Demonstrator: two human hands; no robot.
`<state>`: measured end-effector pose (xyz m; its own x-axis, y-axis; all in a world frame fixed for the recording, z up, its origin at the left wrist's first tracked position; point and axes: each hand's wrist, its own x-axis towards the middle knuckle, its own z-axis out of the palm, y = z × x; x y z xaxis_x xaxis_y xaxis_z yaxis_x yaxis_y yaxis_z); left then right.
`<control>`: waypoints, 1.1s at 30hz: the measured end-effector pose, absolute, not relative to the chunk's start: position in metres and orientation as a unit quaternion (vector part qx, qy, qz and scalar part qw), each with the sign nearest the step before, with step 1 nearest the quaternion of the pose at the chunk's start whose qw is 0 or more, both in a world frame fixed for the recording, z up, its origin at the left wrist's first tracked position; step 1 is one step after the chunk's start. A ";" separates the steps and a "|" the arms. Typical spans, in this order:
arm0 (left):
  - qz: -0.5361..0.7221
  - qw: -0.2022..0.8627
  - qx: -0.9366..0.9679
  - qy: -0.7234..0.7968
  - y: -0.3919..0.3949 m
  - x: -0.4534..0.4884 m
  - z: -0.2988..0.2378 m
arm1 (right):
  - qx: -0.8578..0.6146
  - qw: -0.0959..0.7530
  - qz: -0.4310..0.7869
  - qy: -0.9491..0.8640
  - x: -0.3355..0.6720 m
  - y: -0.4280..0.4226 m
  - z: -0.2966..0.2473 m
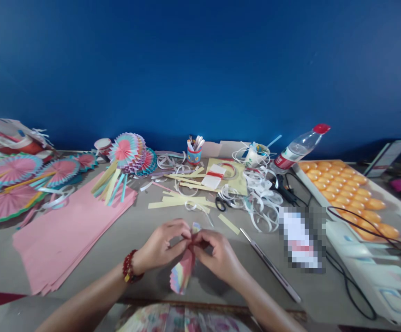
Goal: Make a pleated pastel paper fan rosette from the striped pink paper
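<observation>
Pink, yellow and blue bands mark the pleated paper [182, 275], located between the two hands over the near part of the table [117, 233]. Left hand [157, 246]: thumb and fingertips pinching the paper at its gathered waist. Right hand [217, 253]: pinching the same waist from the other side. Whether a tie lies under the fingertips cannot be told. The step in hand is judged to be firming that waist; good practice would be to let one hand pin the folds stacked while the other works, with pressure at the centre, since squeezing the flared end would likely crush the creases. Lower end: fanned, with a zigzag edge. Upper end: a small tip above the fingers. Right of the hands, a slim metal tool [272, 267] lies flat. Left, pink sheets [70, 240], smooth and matt, stacked slightly askew. Beyond: scissors [219, 207] with dark looped handles, flat cream strips [181, 201] overlapping loosely, white ribbon [260, 196] in springy curls. At the right, a tray [399, 207] of glossy orange domes [342, 200]. Farther: round, ridged rosettes [126, 147], a pen cup [194, 157], and a clear plastic bottle [288, 157], red-capped. Rear: smooth blue wall [200, 69].
</observation>
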<state>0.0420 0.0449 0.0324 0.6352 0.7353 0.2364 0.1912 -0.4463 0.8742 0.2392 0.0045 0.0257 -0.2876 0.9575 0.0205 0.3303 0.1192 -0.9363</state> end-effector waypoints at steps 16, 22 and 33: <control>0.316 0.437 0.787 0.300 0.042 0.045 0.034 | -0.477 0.354 0.484 -0.643 0.238 0.004 0.030; 0.338 0.427 0.789 0.285 0.043 0.046 0.037 | -0.473 0.361 0.494 -0.633 0.237 0.005 0.034; 0.345 0.435 0.778 0.293 0.041 0.046 0.034 | -0.488 0.352 0.531 -0.597 0.237 0.006 0.021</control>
<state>0.0462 0.0414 0.0342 0.5901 0.7564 0.2822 0.1558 -0.4497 0.8795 0.2373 0.0063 0.0212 -0.2769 0.9559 -0.0983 0.2086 -0.0400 -0.9772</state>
